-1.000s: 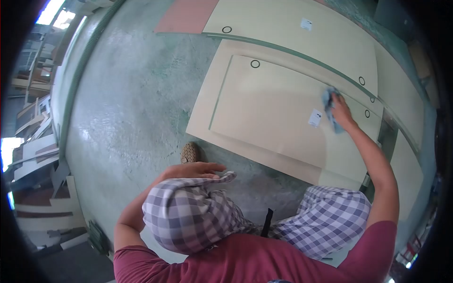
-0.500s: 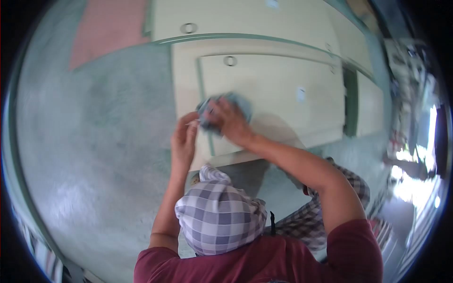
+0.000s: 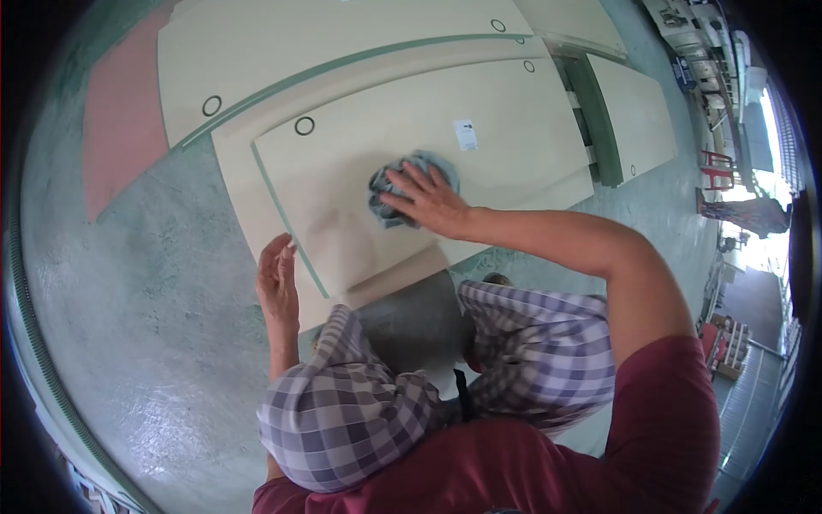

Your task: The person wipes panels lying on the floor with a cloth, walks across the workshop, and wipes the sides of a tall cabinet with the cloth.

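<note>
A crumpled blue-grey cloth (image 3: 417, 163) lies on a pale cream panel (image 3: 505, 171) with a green edge strip. My right hand (image 3: 425, 199) is pressed down over this cloth, fingers spread across its folds and the palm side hidden. Beside the panel's left edge is my left hand (image 3: 278, 274), its fingers bent together in a pinch. Something small and white shows at its fingertips, too small to name. On the panel are dark ring marks (image 3: 305, 126) and a white label (image 3: 465, 134).
More cream panels (image 3: 334, 43) lie beyond, one with a green edge (image 3: 599, 120) at the right. A pink sheet (image 3: 124, 120) is at the upper left. Grey floor (image 3: 188, 317) surrounds them. A red chair (image 3: 717, 170) and a person (image 3: 749, 216) are far right.
My view has shifted and turned. My right hand and the cloth have moved right across the panel, away from its green edge. My left hand is now farther from the cloth.
</note>
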The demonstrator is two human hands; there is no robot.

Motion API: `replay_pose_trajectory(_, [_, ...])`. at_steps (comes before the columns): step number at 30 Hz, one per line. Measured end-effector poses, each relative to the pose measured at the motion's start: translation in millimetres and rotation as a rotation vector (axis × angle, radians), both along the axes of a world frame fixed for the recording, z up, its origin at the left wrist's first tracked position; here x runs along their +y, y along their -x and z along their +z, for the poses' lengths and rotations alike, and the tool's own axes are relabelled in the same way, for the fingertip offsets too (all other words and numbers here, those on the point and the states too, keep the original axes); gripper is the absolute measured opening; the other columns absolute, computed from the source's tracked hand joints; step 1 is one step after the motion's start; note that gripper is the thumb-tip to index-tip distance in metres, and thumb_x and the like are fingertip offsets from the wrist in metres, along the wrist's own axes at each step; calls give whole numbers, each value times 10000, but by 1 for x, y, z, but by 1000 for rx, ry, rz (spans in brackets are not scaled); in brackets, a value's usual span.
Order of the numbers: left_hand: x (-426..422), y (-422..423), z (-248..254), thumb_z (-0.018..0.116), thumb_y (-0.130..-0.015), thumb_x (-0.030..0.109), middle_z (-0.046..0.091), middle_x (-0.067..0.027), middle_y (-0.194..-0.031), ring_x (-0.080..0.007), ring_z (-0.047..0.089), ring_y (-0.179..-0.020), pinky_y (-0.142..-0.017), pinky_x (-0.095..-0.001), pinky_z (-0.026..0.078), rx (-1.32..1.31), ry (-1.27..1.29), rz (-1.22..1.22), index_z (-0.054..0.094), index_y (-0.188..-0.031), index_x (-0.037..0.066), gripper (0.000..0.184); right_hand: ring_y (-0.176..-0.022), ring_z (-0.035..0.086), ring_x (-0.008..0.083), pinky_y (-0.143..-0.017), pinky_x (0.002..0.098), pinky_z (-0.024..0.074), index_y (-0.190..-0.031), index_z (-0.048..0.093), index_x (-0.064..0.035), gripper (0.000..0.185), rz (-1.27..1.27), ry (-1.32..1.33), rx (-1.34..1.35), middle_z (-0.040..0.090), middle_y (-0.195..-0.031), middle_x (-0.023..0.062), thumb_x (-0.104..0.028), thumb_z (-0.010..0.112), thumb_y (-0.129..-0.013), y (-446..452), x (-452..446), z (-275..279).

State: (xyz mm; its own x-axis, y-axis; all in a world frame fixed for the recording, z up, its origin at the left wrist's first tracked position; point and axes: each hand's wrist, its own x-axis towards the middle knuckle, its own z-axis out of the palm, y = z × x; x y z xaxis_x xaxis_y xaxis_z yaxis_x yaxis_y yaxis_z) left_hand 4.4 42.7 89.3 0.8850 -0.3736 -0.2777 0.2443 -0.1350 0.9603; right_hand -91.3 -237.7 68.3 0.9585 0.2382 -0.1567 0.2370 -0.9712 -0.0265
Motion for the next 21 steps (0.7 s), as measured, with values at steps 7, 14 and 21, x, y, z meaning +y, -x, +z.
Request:
replay_pose_trajectory(7, [-53,11,-36,629,-777,238,224,-219,-1359,-446,226,-1225,-975,-506,256,-861,-647,-292,317,-1307,102,631,-1237,301,288,-982,491,271,-1172,476,-248,487,248,-171,-12,329,-1332,61,-101,563,-715,59,-18,11])
replay_pose_trajectory(14, [-54,18,-52,678,-708,365,128,-268,-1376,-504,130,-1238,-977,-569,206,-951,-825,-493,250,-1344,119,805,-950,519,311,-800,376,429,-1080,518,-52,272,-827,332,-486,527,-1035,184,-105,474,-817,157,-319,-42])
replay_pose_trajectory(21, [-40,3,-66,631,-736,427,104,-316,-1353,-508,120,-1236,-968,-569,207,-966,-906,-660,212,-1339,29,835,-989,495,274,-772,439,424,-1078,510,-94,340,-767,-86,-496,537,-1033,111,-112,515,-739,28,-184,-34])
